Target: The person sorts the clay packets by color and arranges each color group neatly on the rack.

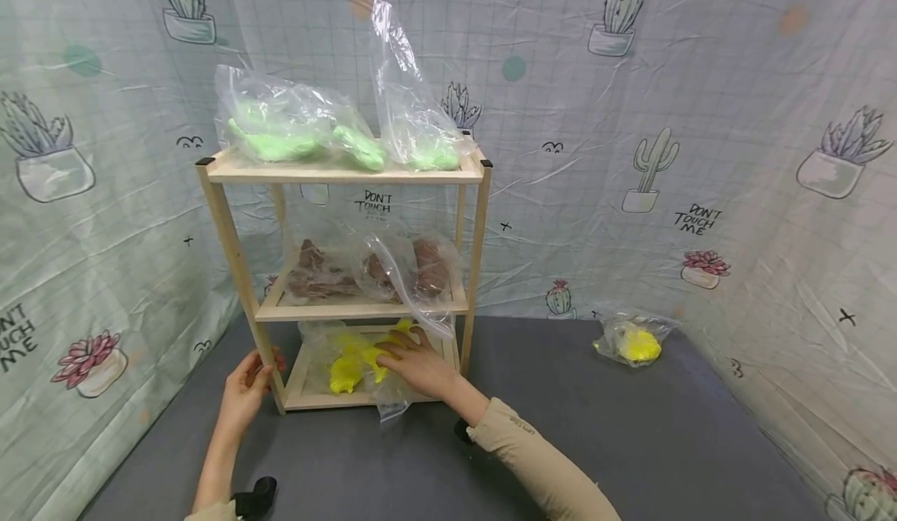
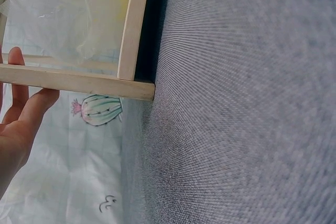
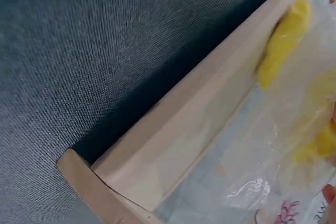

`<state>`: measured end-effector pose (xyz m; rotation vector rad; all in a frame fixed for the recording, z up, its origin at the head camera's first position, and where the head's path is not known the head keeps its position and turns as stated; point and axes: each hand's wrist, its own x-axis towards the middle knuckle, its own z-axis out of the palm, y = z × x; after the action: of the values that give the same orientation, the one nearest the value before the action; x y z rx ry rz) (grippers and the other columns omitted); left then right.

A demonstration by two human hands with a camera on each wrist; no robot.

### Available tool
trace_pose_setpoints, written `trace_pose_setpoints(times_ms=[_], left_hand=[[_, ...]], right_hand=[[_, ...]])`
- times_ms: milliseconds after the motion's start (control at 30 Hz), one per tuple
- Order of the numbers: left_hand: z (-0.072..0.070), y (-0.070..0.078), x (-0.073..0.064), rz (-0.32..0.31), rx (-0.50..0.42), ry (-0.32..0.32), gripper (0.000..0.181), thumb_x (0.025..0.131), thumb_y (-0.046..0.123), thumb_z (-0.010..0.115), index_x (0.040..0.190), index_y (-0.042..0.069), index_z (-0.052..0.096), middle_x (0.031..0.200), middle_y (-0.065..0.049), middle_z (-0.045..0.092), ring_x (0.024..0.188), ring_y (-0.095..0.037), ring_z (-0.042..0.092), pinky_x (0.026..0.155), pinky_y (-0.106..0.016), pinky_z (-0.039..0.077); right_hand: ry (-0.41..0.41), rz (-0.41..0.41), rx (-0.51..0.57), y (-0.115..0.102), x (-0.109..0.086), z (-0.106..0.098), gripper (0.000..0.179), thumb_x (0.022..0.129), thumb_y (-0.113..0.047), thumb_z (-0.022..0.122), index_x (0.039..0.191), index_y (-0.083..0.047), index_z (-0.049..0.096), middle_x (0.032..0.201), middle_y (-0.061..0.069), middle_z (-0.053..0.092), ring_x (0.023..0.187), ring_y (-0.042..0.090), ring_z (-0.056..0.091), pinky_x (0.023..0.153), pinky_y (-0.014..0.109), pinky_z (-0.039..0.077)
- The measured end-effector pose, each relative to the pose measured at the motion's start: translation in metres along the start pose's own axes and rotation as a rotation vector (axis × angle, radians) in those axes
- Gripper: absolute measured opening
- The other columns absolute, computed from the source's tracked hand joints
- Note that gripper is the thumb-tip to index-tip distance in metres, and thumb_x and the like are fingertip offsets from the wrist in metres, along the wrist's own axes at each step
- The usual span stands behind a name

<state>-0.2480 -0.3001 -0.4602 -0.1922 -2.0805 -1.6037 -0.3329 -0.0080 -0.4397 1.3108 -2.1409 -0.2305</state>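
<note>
At the left front post of a small wooden shelf rack (image 1: 229,252), my left hand (image 1: 244,385) grips the wood low down, fingers (image 2: 20,95) behind the post (image 2: 79,80) and thumb against its near side. My right hand (image 1: 420,365) reaches onto the bottom shelf and lies over a clear plastic bag (image 1: 392,410), its fingers spread across yellow lumps (image 1: 346,373). In the right wrist view the bag (image 3: 249,182) and a long yellow piece (image 3: 286,40) show behind the shelf's front rail (image 3: 205,93); only bits of fingers appear at the right edge.
Brown lumps in clear bags (image 1: 430,268) fill the middle shelf. Bags with light green pieces (image 1: 280,143) sit on top, one standing tall (image 1: 399,61). Another bagged yellow lump (image 1: 639,346) lies at the back right of the dark grey table (image 1: 561,412). Patterned curtains (image 1: 561,194) surround it.
</note>
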Motion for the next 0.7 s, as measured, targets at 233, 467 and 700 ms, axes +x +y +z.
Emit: trace_pose_setpoints(times_ms=[233,467,700], left_hand=[[-0.001,0.001,0.000,-0.004,0.021,0.001,0.028,0.093,0.015,0.043,0.116,0.000,0.048,0.091,0.022,0.059,0.085,0.009,0.055,0.061,-0.018,0.042],[-0.001,0.000,0.000,0.009,0.004,0.007,0.022,0.092,0.012,0.043,0.111,0.018,0.053,0.091,0.021,0.059,0.084,0.009,0.055,0.060,-0.018,0.042],[0.000,-0.001,0.000,0.002,-0.020,0.002,0.023,0.092,0.012,0.043,0.112,0.020,0.053,0.091,0.022,0.059,0.085,0.009,0.056,0.060,-0.018,0.041]], right_hand=[[-0.105,-0.039,-0.064,0.001,0.005,0.013,0.030,0.094,-0.019,0.041,0.117,-0.039,0.042,0.134,-0.013,0.043,0.129,0.014,0.036,0.100,0.046,0.028],[-0.141,-0.032,-0.057,0.004,0.002,0.020,0.041,0.091,-0.017,0.047,0.121,-0.044,0.041,0.139,-0.005,0.037,0.129,0.018,0.035,0.101,0.046,0.029],[0.003,-0.006,0.017,0.007,-0.006,0.022,0.037,0.091,-0.013,0.048,0.114,-0.041,0.050,0.114,0.001,0.046,0.098,0.016,0.042,0.074,0.029,0.032]])
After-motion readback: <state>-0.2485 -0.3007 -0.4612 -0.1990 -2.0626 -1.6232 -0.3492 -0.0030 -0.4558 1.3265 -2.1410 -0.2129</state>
